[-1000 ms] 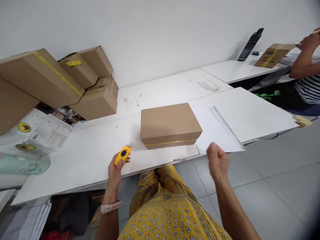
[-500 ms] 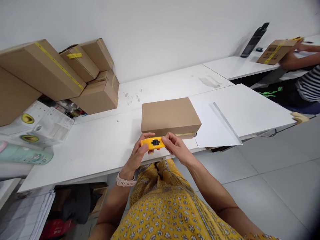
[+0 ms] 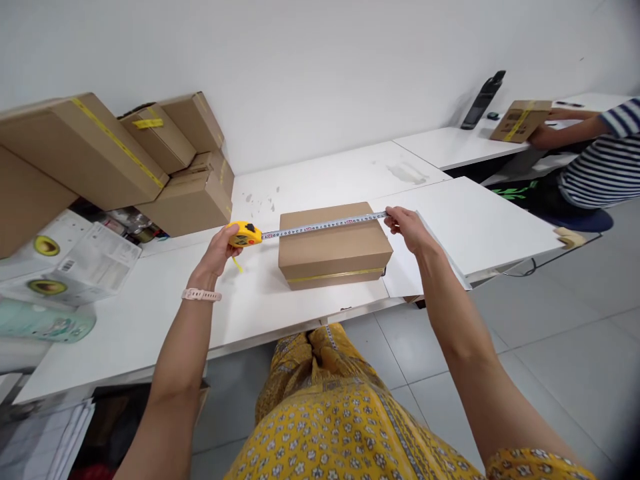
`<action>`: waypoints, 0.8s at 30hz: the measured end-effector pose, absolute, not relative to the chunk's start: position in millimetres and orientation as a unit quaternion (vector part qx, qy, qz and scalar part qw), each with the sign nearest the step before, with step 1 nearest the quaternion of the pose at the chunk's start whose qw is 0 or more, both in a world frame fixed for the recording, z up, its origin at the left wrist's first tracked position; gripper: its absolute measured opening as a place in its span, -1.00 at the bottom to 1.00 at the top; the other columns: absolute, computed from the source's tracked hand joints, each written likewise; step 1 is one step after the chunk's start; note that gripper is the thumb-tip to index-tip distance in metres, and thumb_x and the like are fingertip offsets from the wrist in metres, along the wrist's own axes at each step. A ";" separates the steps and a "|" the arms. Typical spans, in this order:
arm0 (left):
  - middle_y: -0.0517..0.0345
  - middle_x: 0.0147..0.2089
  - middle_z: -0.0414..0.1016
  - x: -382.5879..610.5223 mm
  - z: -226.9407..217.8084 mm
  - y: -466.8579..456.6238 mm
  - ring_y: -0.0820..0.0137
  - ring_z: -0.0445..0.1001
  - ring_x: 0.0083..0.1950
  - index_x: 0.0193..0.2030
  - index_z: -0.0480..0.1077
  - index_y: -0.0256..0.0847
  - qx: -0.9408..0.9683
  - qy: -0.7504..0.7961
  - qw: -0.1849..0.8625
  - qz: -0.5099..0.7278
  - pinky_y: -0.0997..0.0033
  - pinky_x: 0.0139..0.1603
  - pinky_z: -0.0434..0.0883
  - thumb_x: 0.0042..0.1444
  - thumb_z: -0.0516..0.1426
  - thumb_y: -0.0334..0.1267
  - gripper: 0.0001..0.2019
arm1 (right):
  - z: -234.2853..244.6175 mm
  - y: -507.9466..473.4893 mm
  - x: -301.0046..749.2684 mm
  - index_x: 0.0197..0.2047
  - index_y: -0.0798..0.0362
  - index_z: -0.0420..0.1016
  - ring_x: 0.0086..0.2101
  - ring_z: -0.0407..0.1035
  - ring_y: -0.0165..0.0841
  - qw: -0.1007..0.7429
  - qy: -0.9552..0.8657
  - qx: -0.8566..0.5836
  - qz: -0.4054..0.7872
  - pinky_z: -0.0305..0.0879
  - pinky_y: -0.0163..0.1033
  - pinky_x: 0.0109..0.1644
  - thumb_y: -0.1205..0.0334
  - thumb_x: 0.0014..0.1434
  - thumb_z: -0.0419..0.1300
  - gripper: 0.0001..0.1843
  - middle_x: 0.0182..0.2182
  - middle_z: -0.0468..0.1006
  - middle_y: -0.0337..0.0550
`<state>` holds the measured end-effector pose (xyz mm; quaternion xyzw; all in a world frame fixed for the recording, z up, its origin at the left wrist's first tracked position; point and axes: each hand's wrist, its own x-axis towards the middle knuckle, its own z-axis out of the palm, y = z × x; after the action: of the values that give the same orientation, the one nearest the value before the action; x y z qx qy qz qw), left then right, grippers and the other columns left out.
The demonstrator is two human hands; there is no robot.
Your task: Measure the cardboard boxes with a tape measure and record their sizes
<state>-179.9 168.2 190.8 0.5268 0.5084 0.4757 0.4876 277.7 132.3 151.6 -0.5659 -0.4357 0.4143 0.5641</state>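
A closed brown cardboard box (image 3: 334, 247) with a yellow tape line along its front lies on the white table (image 3: 165, 313). My left hand (image 3: 220, 248) grips a yellow tape measure (image 3: 245, 235) just left of the box. Its white blade (image 3: 323, 226) stretches across the box's far top edge. My right hand (image 3: 406, 224) pinches the blade's end at the box's right corner. A white sheet (image 3: 425, 267) lies beside the box on the right.
Stacked cardboard boxes (image 3: 115, 160) lean against the wall at left, above white avocado-print cartons (image 3: 65, 260) and a pale green bottle (image 3: 45, 323). At far right another person in a striped shirt (image 3: 600, 167) handles a small box (image 3: 520, 120) near a black device (image 3: 483, 100).
My hands came together on the tape measure in front of the box, then spread apart, drawing the blade out along the box's top. The person at right set their box down.
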 end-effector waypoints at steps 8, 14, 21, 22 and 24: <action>0.10 -0.33 0.49 -178.5 181.6 178.5 0.49 0.27 -0.49 -0.23 0.48 -0.25 0.554 0.511 0.501 0.425 0.45 -0.52 0.14 0.01 0.30 0.16 -0.54 | 135.6 128.6 264.7 -0.54 0.00 0.18 -0.45 0.07 -0.43 0.486 -0.493 -0.630 0.351 -0.01 -0.24 -0.38 -0.06 0.22 0.20 -0.56 -0.53 0.20 -0.31; 0.09 -0.31 0.49 -162.1 181.0 173.6 0.51 0.21 -0.51 -0.22 0.48 -0.26 0.590 0.488 0.495 0.410 0.44 -0.52 0.12 0.07 0.25 0.16 -0.55 | 139.5 120.3 250.7 -0.44 -0.01 0.27 -0.40 0.13 -0.40 0.440 -0.510 -0.651 0.350 0.03 -0.25 -0.39 -0.30 0.21 0.17 -0.48 -0.45 0.28 -0.28; 0.12 -0.32 0.45 -161.6 181.8 169.2 0.50 0.22 -0.49 -0.21 0.45 -0.25 0.595 0.489 0.492 0.405 0.43 -0.48 0.13 0.10 0.22 0.16 -0.56 | 131.6 123.8 245.2 -0.38 0.01 0.36 -0.38 0.19 -0.38 0.465 -0.442 -0.656 0.398 0.09 -0.26 -0.37 -0.27 0.16 0.24 -0.52 -0.42 0.35 -0.25; 0.11 -0.32 0.45 -162.4 181.7 169.4 0.50 0.23 -0.49 -0.21 0.46 -0.25 0.596 0.489 0.493 0.403 0.43 -0.48 0.12 0.11 0.22 0.16 -0.55 | 129.8 125.3 245.8 -0.39 0.01 0.36 -0.37 0.19 -0.38 0.468 -0.438 -0.655 0.400 0.09 -0.26 -0.36 -0.26 0.16 0.25 -0.52 -0.42 0.36 -0.25; 0.10 -0.31 0.46 -163.7 181.4 170.1 0.50 0.24 -0.48 -0.19 0.45 -0.25 0.598 0.489 0.497 0.394 0.42 -0.47 0.12 0.11 0.22 0.16 -0.55 | 126.8 127.6 247.1 -0.39 0.01 0.37 -0.37 0.20 -0.38 0.473 -0.437 -0.650 0.404 0.10 -0.26 -0.34 -0.26 0.14 0.26 -0.52 -0.41 0.37 -0.25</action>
<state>-163.7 170.1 181.4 0.5983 0.4894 0.3941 0.4972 247.1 127.6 126.8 -0.6499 -0.4366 0.4042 0.4729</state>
